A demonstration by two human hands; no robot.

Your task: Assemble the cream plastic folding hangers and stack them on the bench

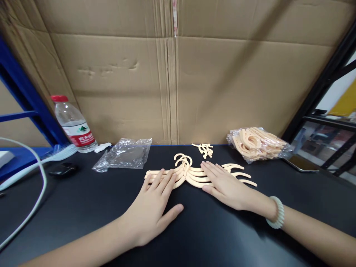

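Several cream plastic clothes hangers (198,179) lie fanned out on the black table (189,237), their curved hooks (183,158) bunched together at the far side. Across the hangers' left arms my left hand (151,205) rests flat, fingers stretched out and thumb apart. My right hand (226,185), with a pale beaded bracelet (278,213) at its wrist, lies palm down over the right arms, fingers extended. Both hands hide parts of the hangers beneath them. Curved ends (241,175) stick out beyond my right hand.
Small cream pieces (205,150) lie behind the hangers. A clear bag of more cream hangers (256,142) is at the back right, near a phone-like flat object (302,164). An emptied-looking plastic bag (124,154), water bottle (76,128), black mouse (63,169) and white cable (41,178) are left. Cardboard (111,85) stands behind.
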